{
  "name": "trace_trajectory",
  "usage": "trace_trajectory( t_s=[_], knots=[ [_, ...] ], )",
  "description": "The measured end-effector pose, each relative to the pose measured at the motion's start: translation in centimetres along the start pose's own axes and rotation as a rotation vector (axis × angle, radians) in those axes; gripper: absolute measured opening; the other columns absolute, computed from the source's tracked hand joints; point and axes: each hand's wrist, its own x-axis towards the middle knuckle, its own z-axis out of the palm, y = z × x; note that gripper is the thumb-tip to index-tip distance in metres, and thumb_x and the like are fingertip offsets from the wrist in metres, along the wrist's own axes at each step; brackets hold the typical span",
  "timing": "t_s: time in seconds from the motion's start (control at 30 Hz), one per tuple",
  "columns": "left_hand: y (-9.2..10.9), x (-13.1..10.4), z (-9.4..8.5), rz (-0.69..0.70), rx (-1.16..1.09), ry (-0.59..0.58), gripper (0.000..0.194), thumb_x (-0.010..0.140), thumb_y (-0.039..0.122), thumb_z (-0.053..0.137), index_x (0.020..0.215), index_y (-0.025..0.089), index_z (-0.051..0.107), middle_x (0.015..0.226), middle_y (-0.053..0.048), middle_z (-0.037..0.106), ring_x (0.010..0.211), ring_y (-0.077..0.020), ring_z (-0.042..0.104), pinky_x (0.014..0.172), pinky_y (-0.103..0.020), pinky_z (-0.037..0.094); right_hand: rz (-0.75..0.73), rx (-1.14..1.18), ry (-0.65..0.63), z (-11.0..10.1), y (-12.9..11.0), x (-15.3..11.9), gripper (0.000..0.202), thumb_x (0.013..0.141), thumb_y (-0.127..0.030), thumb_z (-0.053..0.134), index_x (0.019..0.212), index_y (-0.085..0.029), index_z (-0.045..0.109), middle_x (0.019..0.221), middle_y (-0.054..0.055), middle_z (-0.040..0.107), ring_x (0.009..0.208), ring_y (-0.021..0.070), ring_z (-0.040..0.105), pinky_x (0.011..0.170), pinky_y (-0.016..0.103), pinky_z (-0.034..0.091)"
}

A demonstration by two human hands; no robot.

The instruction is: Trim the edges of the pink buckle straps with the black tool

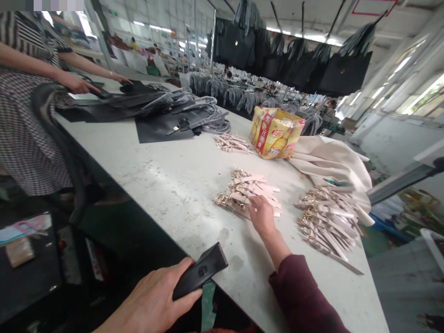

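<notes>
Near the table's front edge, my left hand (pixel 156 296) is closed around a flat black tool (pixel 203 270). My right hand (pixel 262 215) reaches onto a pile of pale pink straps with gold metal clasps (pixel 256 185); its fingertips are pressed together at the lower straps, and whether they grip one is hidden. To the right lies a second, larger pile of similar straps (pixel 329 217). Behind stands a yellow and red box (pixel 275 133), with a smaller bunch of straps (pixel 232 142) just left of it.
Black bag pieces with grey-wrapped handles (pixel 173 115) cover the far left of the white table (pixel 156 185). A person (pixel 27 115) handles them there. Cream fabric (pixel 333 162) drapes over the right edge. Black bags (pixel 294 60) hang overhead. A grey bin (pixel 412 277) stands at the right.
</notes>
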Motion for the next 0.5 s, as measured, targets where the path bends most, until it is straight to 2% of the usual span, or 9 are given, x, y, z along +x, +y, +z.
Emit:
trace_trajectory(
  t_s=[0.07, 0.13, 0.2, 0.3, 0.4, 0.5],
  knots=[
    [-0.2, -0.3, -0.1, 0.020, -0.040, -0.015, 0.023, 0.091, 0.043, 0.059, 0.103, 0.030, 0.074, 0.088, -0.001, 0.080, 0.084, -0.0248, 0.078, 0.078, -0.030, 0.053, -0.030, 0.054, -0.010, -1.2, 0.4, -2.2, 0.014, 0.095, -0.019, 0.067, 0.104, -0.019, 0.078, 0.095, 0.008, 0.076, 0.086, 0.0225, 0.069, 0.081, 0.031, 0.055],
    [-0.2, -0.4, -0.1, 0.028, -0.076, -0.037, 0.024, 0.091, 0.042, 0.058, 0.106, 0.030, 0.074, 0.088, -0.001, 0.080, 0.083, -0.0242, 0.077, 0.079, -0.030, 0.053, -0.078, 0.134, -0.047, -2.3, 1.0, -5.6, 0.014, 0.098, -0.024, 0.066, 0.103, -0.020, 0.079, 0.092, 0.007, 0.075, 0.082, 0.0212, 0.070, 0.077, 0.031, 0.056],
    [-0.1, -0.4, -0.2, 0.034, -0.088, -0.054, 0.025, 0.092, 0.043, 0.059, 0.107, 0.031, 0.074, 0.089, -0.001, 0.081, 0.083, -0.0239, 0.077, 0.079, -0.029, 0.053, -0.146, 0.255, -0.113, -3.4, 1.8, -9.4, 0.017, 0.101, -0.027, 0.063, 0.103, -0.021, 0.079, 0.097, 0.009, 0.076, 0.087, 0.0224, 0.072, 0.078, 0.032, 0.058],
    [0.5, -0.1, -0.3, 0.061, -0.062, -0.087, 0.029, 0.093, 0.048, 0.058, 0.110, 0.031, 0.073, 0.092, -0.001, 0.081, 0.087, -0.0253, 0.078, 0.080, -0.030, 0.054, -0.123, 0.299, -0.203, -4.9, 2.7, -14.3, 0.019, 0.104, -0.026, 0.061, 0.109, -0.023, 0.079, 0.103, 0.010, 0.077, 0.092, 0.0246, 0.073, 0.082, 0.036, 0.060],
    [1.7, 0.5, -0.4, 0.086, -0.014, -0.118, 0.031, 0.092, 0.051, 0.059, 0.110, 0.031, 0.074, 0.093, -0.001, 0.082, 0.088, -0.0268, 0.078, 0.080, -0.032, 0.054, -0.096, 0.218, -0.242, -6.3, 2.8, -16.5, 0.020, 0.100, -0.021, 0.065, 0.115, -0.023, 0.078, 0.108, 0.012, 0.077, 0.098, 0.0278, 0.072, 0.089, 0.044, 0.058],
    [3.4, 1.0, -0.8, 0.101, 0.041, -0.162, 0.029, 0.090, 0.050, 0.060, 0.107, 0.030, 0.074, 0.089, -0.001, 0.081, 0.086, -0.0272, 0.078, 0.077, -0.032, 0.053, -0.133, 0.170, -0.297, -7.0, 2.1, -16.6, 0.031, 0.090, -0.017, 0.072, 0.121, -0.022, 0.075, 0.116, 0.013, 0.077, 0.104, 0.0302, 0.070, 0.095, 0.048, 0.054]
  ],
)
